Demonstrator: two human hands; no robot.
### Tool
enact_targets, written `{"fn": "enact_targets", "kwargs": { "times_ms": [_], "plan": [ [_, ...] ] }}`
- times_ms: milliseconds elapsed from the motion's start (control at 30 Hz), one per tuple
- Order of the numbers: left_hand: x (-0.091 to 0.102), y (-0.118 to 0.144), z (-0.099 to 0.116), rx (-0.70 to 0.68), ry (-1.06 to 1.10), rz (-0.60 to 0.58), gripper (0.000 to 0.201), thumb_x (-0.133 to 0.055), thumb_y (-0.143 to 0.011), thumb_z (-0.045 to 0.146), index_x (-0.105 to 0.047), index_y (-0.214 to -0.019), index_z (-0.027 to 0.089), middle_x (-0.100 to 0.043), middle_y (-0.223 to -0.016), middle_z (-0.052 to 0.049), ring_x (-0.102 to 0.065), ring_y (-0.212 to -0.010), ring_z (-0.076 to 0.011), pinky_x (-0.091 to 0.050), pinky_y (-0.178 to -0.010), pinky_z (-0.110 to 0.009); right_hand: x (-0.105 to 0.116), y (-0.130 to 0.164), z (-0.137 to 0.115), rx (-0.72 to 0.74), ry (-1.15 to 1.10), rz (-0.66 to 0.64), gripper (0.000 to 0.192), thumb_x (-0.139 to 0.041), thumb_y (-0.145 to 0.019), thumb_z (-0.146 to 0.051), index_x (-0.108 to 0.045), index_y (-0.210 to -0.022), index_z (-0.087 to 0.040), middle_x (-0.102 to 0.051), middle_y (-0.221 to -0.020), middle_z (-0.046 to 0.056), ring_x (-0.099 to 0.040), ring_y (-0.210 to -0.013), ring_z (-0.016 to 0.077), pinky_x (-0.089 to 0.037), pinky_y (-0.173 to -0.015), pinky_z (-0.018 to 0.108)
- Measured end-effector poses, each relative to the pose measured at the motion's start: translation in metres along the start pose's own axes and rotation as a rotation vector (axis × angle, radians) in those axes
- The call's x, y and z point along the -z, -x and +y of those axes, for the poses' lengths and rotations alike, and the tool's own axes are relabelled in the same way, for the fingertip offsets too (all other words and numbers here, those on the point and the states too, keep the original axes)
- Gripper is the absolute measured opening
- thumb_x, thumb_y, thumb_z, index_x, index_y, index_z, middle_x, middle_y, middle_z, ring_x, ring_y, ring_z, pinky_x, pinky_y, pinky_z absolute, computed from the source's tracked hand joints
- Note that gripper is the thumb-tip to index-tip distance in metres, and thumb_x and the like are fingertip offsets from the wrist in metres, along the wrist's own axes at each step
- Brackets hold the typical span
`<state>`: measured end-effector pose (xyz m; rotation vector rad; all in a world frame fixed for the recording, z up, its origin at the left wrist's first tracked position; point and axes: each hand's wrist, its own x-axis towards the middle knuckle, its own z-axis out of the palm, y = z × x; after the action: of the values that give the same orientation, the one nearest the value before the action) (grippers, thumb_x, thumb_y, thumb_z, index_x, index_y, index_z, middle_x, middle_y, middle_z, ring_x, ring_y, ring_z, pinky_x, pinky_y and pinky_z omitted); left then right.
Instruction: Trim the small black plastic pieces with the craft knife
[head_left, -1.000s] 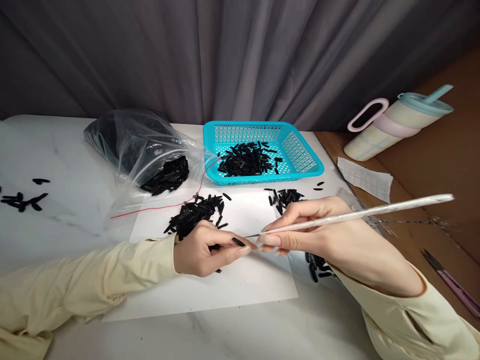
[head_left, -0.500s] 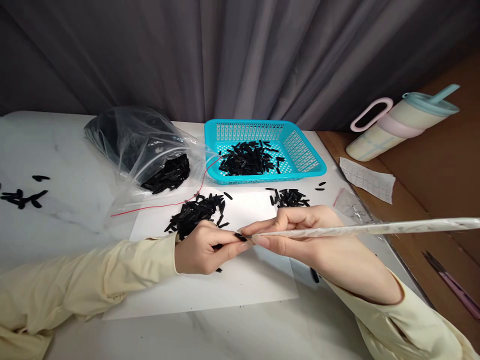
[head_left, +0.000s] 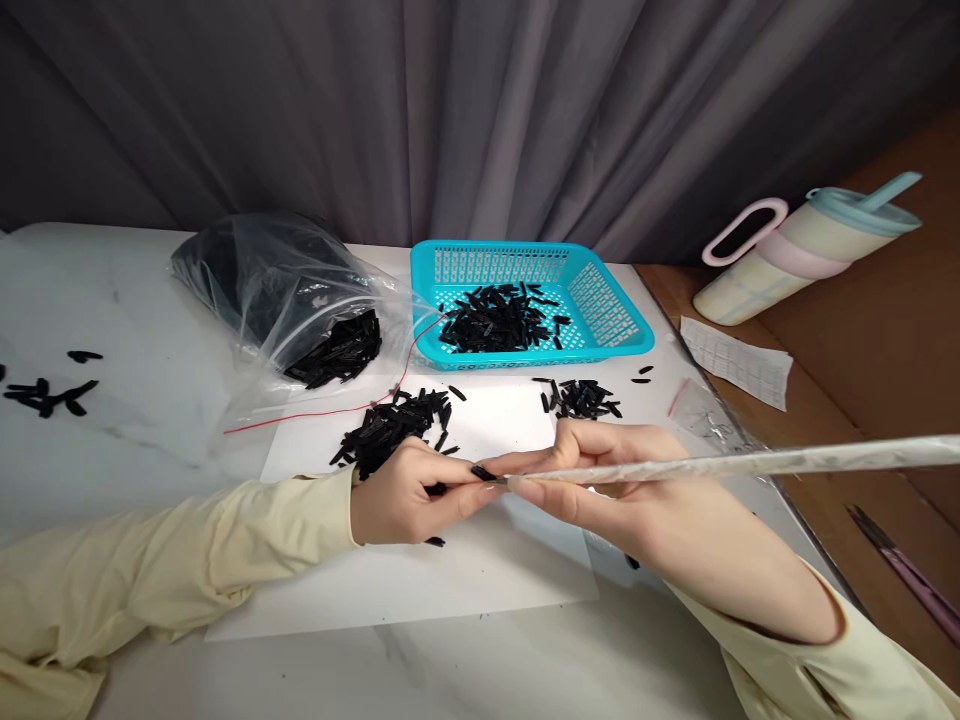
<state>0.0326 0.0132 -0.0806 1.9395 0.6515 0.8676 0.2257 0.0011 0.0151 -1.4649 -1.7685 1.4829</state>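
My left hand pinches a small black piece between thumb and fingertips over a white paper sheet. My right hand holds a long thin pale rod that stretches off to the right; its fine tip meets the black piece where the two hands touch. A heap of black pieces lies on the paper just behind my left hand. A smaller heap lies behind my right hand.
A turquoise basket at the back holds several black pieces. A clear plastic bag of them lies left of it, with a red thread. Loose pieces at far left. A lidded cup, a paper slip and scissors are at right.
My right hand lowered the rod's far end until it lies nearly level and brought its tip up to the black piece in my left fingers. The hands now touch.
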Motion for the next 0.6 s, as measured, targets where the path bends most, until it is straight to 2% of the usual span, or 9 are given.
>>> {"fn": "enact_targets", "kwargs": {
  "times_ms": [133, 233, 367, 467, 600],
  "plan": [
    [0.003, -0.001, 0.001, 0.093, 0.063, -0.041, 0.027, -0.049, -0.087, 0.023, -0.072, -0.085, 0.008, -0.027, -0.051, 0.006, -0.023, -0.043, -0.0056, -0.019, -0.038, -0.020, -0.002, 0.004, 0.000, -0.007, -0.005, 0.000, 0.032, -0.063, -0.081, -0.031, -0.044, -0.057, -0.023, -0.068, -0.069, 0.001, -0.064, -0.100, 0.0268, -0.050, -0.065, 0.026],
    [0.004, -0.003, 0.003, 0.133, 0.106, -0.059, 0.029, -0.048, -0.087, 0.024, -0.069, -0.076, 0.009, -0.027, -0.050, 0.006, -0.022, -0.043, -0.0054, -0.018, -0.038, -0.021, -0.003, 0.005, 0.000, -0.024, -0.019, -0.010, 0.030, -0.062, -0.081, -0.033, -0.045, -0.059, -0.024, -0.069, -0.075, 0.002, -0.061, -0.107, 0.0279, -0.051, -0.068, 0.027],
    [0.006, -0.007, 0.007, 0.177, 0.196, -0.079, 0.036, -0.047, -0.086, 0.024, -0.050, -0.052, 0.013, -0.025, -0.046, 0.007, -0.021, -0.041, -0.0045, -0.017, -0.038, -0.021, -0.004, 0.005, 0.001, -0.029, -0.028, -0.024, 0.028, -0.061, -0.082, -0.031, -0.045, -0.061, -0.024, -0.072, -0.092, 0.002, -0.060, -0.107, 0.0270, -0.050, -0.074, 0.029],
    [0.007, -0.009, 0.009, 0.257, 0.292, -0.087, 0.037, -0.046, -0.086, 0.025, -0.043, -0.051, 0.015, -0.026, -0.044, 0.008, -0.020, -0.041, -0.0041, -0.016, -0.038, -0.021, -0.005, 0.005, 0.000, -0.020, 0.004, -0.014, 0.028, -0.060, -0.083, -0.029, -0.045, -0.061, -0.023, -0.071, -0.095, 0.001, -0.063, -0.100, 0.0244, -0.050, -0.074, 0.028],
    [0.007, -0.010, 0.009, 0.294, 0.346, -0.100, 0.031, -0.048, -0.085, 0.029, -0.050, -0.059, 0.013, -0.025, -0.045, 0.008, -0.020, -0.041, -0.0044, -0.016, -0.038, -0.021, -0.005, 0.006, -0.001, -0.012, 0.049, 0.033, 0.030, -0.059, -0.084, -0.031, -0.045, -0.060, -0.022, -0.071, -0.091, 0.001, -0.066, -0.091, 0.0229, -0.049, -0.068, 0.027]
  ]
}}
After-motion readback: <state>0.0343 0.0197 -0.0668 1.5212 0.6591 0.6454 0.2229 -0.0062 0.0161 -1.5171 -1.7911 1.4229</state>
